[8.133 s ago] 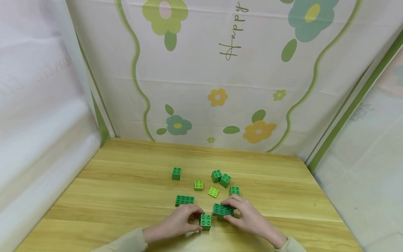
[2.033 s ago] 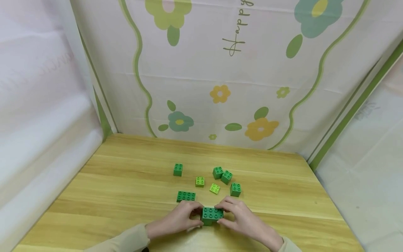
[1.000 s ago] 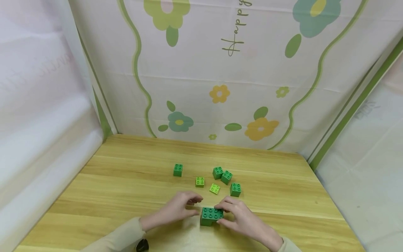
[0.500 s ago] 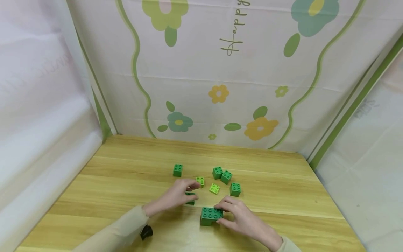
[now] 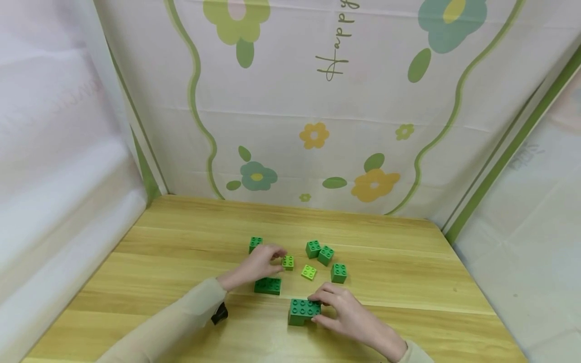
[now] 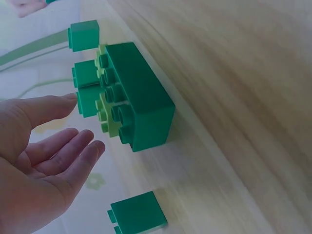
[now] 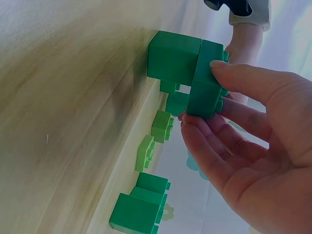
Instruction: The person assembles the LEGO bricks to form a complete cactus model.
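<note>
My right hand [image 5: 342, 308] pinches a long green building brick [image 5: 310, 306] at its right end, thumb on the near side. In the right wrist view, that long brick sits on one end of a square green brick [image 7: 174, 57], its other end overhanging. My left hand [image 5: 259, 263] is held over the table with fingers parted and nothing between them. Its fingertips are close to a small lime-green brick [image 5: 288, 262]. Below that hand lies another long green brick [image 5: 271, 287], partly covered by it in the head view; the left wrist view shows its studs facing the hand.
A flat lime-green brick [image 5: 309, 273] lies mid-table. Two green square bricks [image 5: 313, 249] touch at the back, another green brick [image 5: 338, 273] stands to their right, and one [image 5: 255, 244] is behind the left hand. A floral cloth [image 5: 272, 111] hangs behind the wooden table [image 5: 181, 242].
The long brick, earlier apart on the table, now sits on the square brick. My left hand has let go of the pair and moved away over the other long brick; the right stays.
</note>
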The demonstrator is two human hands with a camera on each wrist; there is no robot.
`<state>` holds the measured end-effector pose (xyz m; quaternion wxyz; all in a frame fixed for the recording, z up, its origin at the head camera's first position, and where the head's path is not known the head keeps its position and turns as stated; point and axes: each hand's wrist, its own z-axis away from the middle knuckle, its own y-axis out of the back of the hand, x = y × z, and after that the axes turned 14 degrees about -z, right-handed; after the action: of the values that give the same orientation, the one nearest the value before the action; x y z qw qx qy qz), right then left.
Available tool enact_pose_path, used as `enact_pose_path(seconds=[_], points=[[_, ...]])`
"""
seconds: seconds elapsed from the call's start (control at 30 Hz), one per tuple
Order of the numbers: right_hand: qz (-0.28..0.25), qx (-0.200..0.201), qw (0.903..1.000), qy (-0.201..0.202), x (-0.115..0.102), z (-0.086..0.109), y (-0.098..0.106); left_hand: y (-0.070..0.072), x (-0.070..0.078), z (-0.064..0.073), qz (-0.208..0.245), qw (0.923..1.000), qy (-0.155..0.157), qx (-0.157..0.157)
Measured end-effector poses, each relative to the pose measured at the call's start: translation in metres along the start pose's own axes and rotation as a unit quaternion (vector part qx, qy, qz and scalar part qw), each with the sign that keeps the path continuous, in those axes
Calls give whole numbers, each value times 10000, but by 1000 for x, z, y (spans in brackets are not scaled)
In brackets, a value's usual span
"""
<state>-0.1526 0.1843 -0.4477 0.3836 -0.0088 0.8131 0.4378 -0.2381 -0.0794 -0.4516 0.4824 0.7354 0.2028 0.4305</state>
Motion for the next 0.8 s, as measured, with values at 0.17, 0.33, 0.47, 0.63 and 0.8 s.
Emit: enact_pose_path(seconds=[0.17,0.33,0.47,0.63,0.8], points=[[20,0,10000,-16,0,0,1,-2,-2,-8,-319,9993,131,-139],[44,7,10000,1,0,0,2,-3,0,-14,-482,9977,328,-348],[71,-7,10000,10,0,0,2,-6,0,-18,-648,9962,357,-451],[86,-30,10000,-10,0,0,1,-10,-2,-21,-874,9945,291,-502],[116,-45,9999,-74,0,0,1,-13,-5,-23,-966,9934,280,-547]])
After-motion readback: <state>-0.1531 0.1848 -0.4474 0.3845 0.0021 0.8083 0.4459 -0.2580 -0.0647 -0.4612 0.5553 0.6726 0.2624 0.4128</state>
